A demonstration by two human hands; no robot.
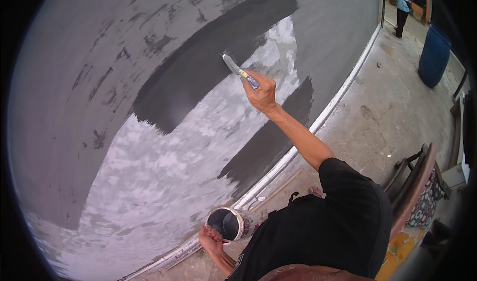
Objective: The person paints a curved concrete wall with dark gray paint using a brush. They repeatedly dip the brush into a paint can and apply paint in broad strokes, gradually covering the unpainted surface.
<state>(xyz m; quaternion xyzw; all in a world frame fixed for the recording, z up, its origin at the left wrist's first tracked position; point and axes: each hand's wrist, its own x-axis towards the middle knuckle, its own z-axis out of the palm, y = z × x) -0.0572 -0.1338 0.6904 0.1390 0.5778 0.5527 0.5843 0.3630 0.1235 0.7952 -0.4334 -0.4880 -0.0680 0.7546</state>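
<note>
My right hand (262, 91) is closed round the handle of a paintbrush (232, 65). The brush's tip meets the wall (164, 167) at the lower edge of a wide dark grey, wet-looking paint band (186, 65). Down by my waist, my left hand (211, 238) is a fist at the rim of a round paint bucket (247, 224), gripping it; the exact hold is partly hidden. Dark grey paint shows inside the bucket. Pale, blotchy wall lies between the upper band and a second dark patch (268, 147) near the wall's foot.
A white strip (343, 91) edges the wall's base. To the right, on the concrete floor (367, 117), stand a blue barrel (434, 57) and a chair (415, 194) with a patterned cloth. Another person (401, 8) stands far off at the upper right.
</note>
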